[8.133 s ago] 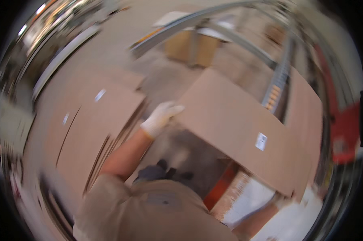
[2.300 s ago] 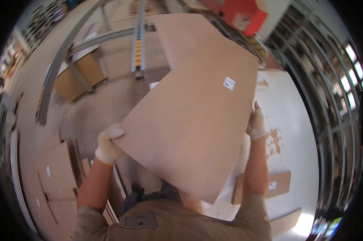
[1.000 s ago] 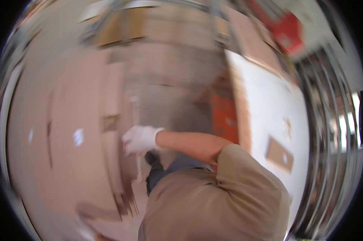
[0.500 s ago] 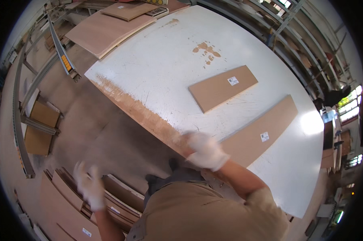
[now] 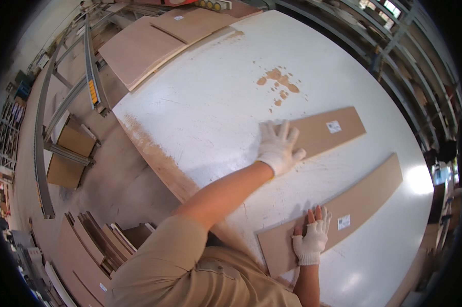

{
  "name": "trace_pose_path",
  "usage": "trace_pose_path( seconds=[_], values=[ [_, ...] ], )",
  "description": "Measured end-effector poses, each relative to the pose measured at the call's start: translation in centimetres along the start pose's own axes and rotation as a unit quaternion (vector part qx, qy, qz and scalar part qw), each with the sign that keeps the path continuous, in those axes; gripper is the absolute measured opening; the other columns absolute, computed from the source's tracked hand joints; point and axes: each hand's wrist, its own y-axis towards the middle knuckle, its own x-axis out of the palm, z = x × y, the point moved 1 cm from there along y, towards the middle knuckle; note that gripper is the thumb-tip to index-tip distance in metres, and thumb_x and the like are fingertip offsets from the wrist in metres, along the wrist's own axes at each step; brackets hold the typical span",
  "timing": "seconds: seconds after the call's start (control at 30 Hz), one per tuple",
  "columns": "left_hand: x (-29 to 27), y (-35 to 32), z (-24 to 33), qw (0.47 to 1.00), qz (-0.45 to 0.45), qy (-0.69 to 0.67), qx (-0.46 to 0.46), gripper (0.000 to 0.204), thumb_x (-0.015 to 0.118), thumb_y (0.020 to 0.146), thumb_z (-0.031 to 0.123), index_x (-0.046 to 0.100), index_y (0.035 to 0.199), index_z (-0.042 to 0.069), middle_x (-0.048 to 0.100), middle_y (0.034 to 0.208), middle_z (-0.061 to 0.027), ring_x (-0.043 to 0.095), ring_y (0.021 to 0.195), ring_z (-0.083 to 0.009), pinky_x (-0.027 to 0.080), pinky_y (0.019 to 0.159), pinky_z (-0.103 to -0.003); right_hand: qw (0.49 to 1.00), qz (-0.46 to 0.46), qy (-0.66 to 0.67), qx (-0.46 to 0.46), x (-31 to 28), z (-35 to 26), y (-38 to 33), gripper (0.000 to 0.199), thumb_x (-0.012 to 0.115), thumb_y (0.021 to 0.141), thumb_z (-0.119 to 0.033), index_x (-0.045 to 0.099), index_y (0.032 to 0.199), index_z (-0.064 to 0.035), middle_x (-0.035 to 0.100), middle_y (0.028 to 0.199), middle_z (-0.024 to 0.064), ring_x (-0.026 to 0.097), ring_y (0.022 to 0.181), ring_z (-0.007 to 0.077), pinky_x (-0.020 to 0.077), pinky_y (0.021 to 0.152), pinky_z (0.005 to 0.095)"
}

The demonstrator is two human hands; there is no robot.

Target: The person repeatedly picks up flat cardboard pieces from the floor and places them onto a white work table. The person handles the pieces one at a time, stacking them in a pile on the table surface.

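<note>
1. Upon the white table (image 5: 190, 112): a farther panel (image 5: 320, 131) toward the middle of its top and a nearer panel (image 5: 364, 202) toward its near right side, both narrow, brown, flat and apart, each bearing a white label (image 5: 334, 126)
2. Left hand (image 5: 279, 147), gloved: palm down, fingers spread wide over the left end of the farther panel, clasping nothing
3. Right hand (image 5: 312, 238), gloved with some fingertips bare: palm down, loosely spread on the nearer panel, wrapped around no edge
4. Handling, as judged: thin, stiff boards, fairly light; smooth faces may slide on the table's slick top, and corners may chip if knocked; the surest hold is on opposite long edges, near mid-length
5. Containers: open shelving (image 5: 415, 66) beyond the table's far right edge, its load too small to identify; brown blocks (image 5: 67, 171) left of the table, possibly boxes, any contents hidden
</note>
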Motion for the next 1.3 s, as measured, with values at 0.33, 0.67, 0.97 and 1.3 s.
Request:
trace_pose_path(
  seconds=[0.33,0.67,0.97,1.3],
  values=[
    [-3.8,14.4,-34.4,0.752,0.228,-0.528,-0.322,0.051,0.063,0.102,0.046,0.062,0.129,0.002,0.066,0.117,-0.0168,0.064,0.110,-0.0301,0.055,0.089,-0.046,0.987,-0.021,0.107,-0.114,3.9,-8.4,10.7,0.055,0.080,0.071,-0.012,0.069,0.123,-0.0012,0.060,0.140,0.0232,0.055,0.133,0.0490,0.0458,0.116,0.0558],
    [-5.4,24.9,-46.1,0.480,0.293,-0.790,-0.243,0.059,0.070,0.103,0.036,0.052,0.146,0.000,0.059,0.139,-0.0162,0.066,0.119,-0.0346,0.063,0.090,-0.042,0.974,0.052,0.146,-0.163,9.6,-15.7,20.6,0.039,0.078,0.068,-0.002,0.071,0.107,-0.0032,0.072,0.114,0.0149,0.068,0.116,0.0353,0.0541,0.107,0.0541],
    [-13.8,0.7,-39.2,0.804,0.156,-0.543,-0.184,0.037,0.069,0.100,0.018,0.064,0.133,0.002,0.069,0.123,-0.0091,0.071,0.103,-0.0224,0.062,0.074,-0.032,0.634,-0.107,0.743,0.187,13.7,-15.1,39.8,0.059,0.058,0.109,-0.041,0.051,0.148,0.0035,0.056,0.151,0.0169,0.061,0.128,0.0224,0.0502,0.108,0.0379],
    [-20.1,-30.3,-38.8,0.706,0.174,-0.599,-0.334,0.028,0.070,0.096,0.020,0.069,0.114,-0.001,0.074,0.108,-0.0075,0.073,0.096,-0.0202,0.060,0.079,-0.036,0.530,-0.249,0.794,0.167,17.4,-28.9,36.2,0.035,0.058,0.107,-0.028,0.063,0.132,-0.0034,0.070,0.119,0.0062,0.065,0.114,0.0160,0.0524,0.102,0.0366]
  ],
)
